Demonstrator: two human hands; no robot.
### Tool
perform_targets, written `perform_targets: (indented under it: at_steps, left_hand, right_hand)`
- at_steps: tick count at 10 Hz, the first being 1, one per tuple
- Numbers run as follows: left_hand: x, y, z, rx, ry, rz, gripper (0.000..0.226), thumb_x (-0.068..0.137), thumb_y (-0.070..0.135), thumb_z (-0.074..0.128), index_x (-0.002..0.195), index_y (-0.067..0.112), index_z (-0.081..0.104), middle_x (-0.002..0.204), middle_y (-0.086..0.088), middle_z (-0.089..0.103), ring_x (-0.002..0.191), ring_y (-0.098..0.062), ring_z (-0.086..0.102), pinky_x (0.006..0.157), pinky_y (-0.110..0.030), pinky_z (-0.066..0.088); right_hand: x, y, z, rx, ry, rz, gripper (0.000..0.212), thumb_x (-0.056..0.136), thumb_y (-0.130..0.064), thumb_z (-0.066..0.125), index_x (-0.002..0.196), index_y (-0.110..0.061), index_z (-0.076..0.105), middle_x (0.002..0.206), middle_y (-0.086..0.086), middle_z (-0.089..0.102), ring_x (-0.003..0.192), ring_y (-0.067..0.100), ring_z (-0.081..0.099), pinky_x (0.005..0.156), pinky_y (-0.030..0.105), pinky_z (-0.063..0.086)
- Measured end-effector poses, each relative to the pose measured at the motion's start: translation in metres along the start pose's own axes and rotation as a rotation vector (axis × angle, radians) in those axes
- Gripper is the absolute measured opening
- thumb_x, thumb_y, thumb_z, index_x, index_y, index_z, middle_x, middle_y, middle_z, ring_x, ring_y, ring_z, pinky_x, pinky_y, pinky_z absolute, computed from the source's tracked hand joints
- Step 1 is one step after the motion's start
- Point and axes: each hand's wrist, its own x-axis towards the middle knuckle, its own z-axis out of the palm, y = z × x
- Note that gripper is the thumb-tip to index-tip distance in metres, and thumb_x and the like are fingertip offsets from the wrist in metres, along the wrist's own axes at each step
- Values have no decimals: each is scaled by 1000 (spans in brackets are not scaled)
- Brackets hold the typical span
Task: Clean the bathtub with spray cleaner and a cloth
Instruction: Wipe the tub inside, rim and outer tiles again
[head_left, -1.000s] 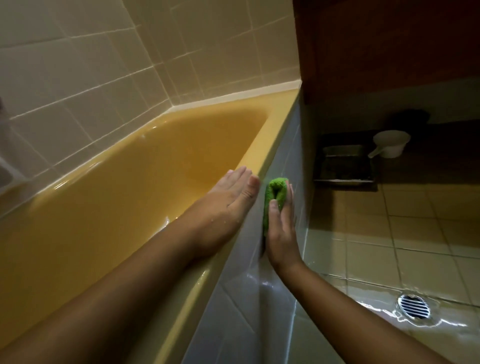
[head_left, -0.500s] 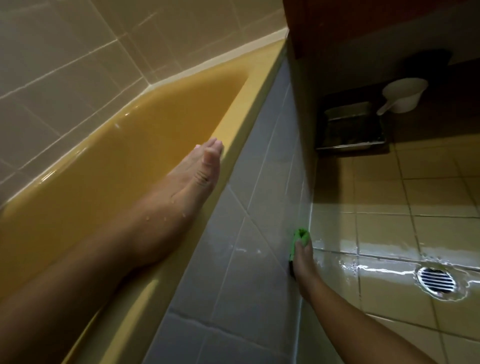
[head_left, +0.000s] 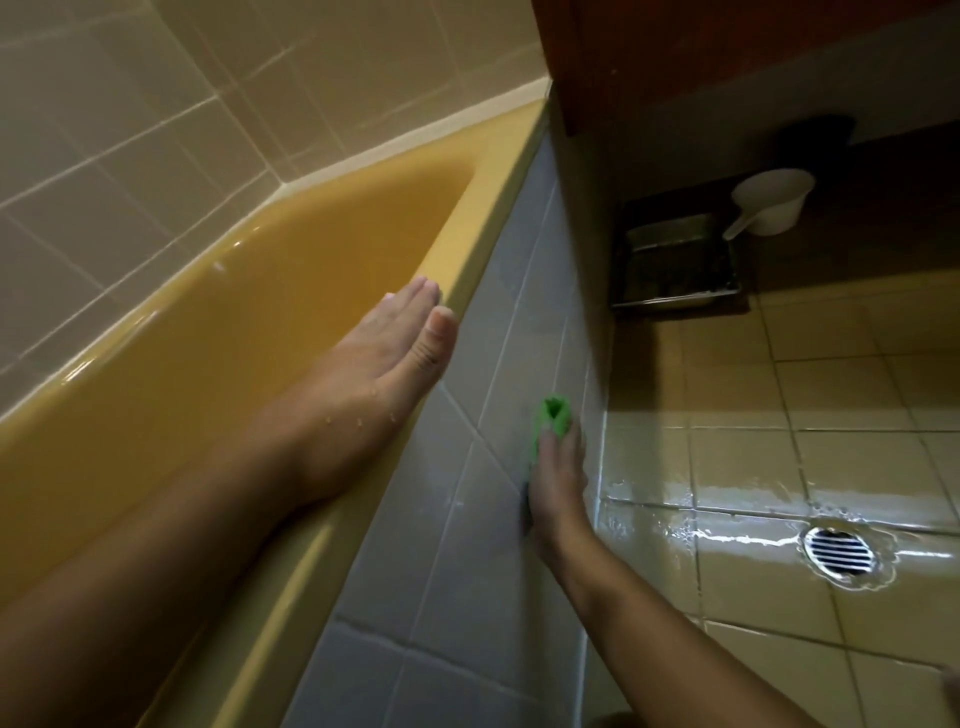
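Against the bathtub's (head_left: 260, 364) tiled side my right hand (head_left: 558, 483) presses the cloth (head_left: 553, 413), left hand (head_left: 374, 374) flat on its rim; wiping seems midway.

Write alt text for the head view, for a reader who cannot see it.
A person's right hand presses a folded green cloth against the grey tiled outer side of a yellow bathtub, while the left hand rests flat on the tub's rim. To the right, wet beige floor tiles hold a round metal drain, with a white plastic scoop farther back.
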Motion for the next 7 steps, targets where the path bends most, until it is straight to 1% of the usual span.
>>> perform_targets:
  at_steps: [1, 2, 3, 4, 5, 6, 7]
  left_hand:
    - [-1, 10, -4, 16, -18, -47, 75, 99, 75, 15, 165, 38, 9, 168, 27, -1, 153, 8, -4, 120, -19, 2]
    - [0, 19, -10, 23, -32, -79, 89, 90, 84, 10, 165, 36, 8, 168, 27, -2, 152, 10, -7, 119, -15, -1]
    - [6, 20, -12, 36, -47, -51, 108, 73, 94, 9, 165, 36, 6, 168, 27, -4, 150, 14, -10, 123, -18, -3]
    - [11, 22, -12, 86, -57, -53, 111, 71, 93, 10, 165, 35, 3, 169, 25, -6, 150, 13, -12, 121, -16, -5]
    - [15, 26, -11, 138, -59, -59, 113, 68, 94, 9, 165, 36, 0, 169, 24, -10, 150, 12, -13, 116, -13, -6]
    - [16, 26, -11, 136, -74, -79, 112, 68, 96, 9, 164, 39, -3, 168, 27, -12, 149, 13, -15, 116, -15, -6]
    - [17, 25, -10, 145, -70, -84, 108, 70, 97, 9, 163, 43, -6, 165, 32, -14, 147, 17, -16, 118, -18, -5]
  right_hand:
    - [-33, -84, 2, 28, -77, -200, 57, 110, -50, 34, 163, -43, 14, 172, -14, 10, 156, 12, 7, 124, 37, 8]
    - [-35, -134, 11, 27, -189, -471, 53, 113, -45, 25, 164, -44, 12, 171, -21, 4, 156, 1, -3, 125, 34, 1]
    - [-20, -160, 16, -17, -209, -641, 56, 110, -45, 23, 165, -38, 12, 173, -16, 3, 157, 3, -4, 122, 24, -3]
    - [2, -165, 14, -59, -191, -712, 58, 109, -47, 24, 164, -35, 14, 173, -10, 7, 158, 5, 0, 118, 18, -4]
    - [40, -144, 10, -58, -167, -549, 54, 113, -45, 25, 164, -37, 14, 173, -9, 9, 159, 12, 4, 127, 37, 2]
    - [78, -104, 4, -67, -132, -327, 63, 104, -64, 25, 162, -45, 14, 173, -8, 14, 158, 22, 14, 128, 53, 12]
    - [104, -41, -3, -47, -70, -114, 72, 98, -71, 27, 163, -42, 16, 171, -3, 22, 155, 29, 25, 126, 55, 20]
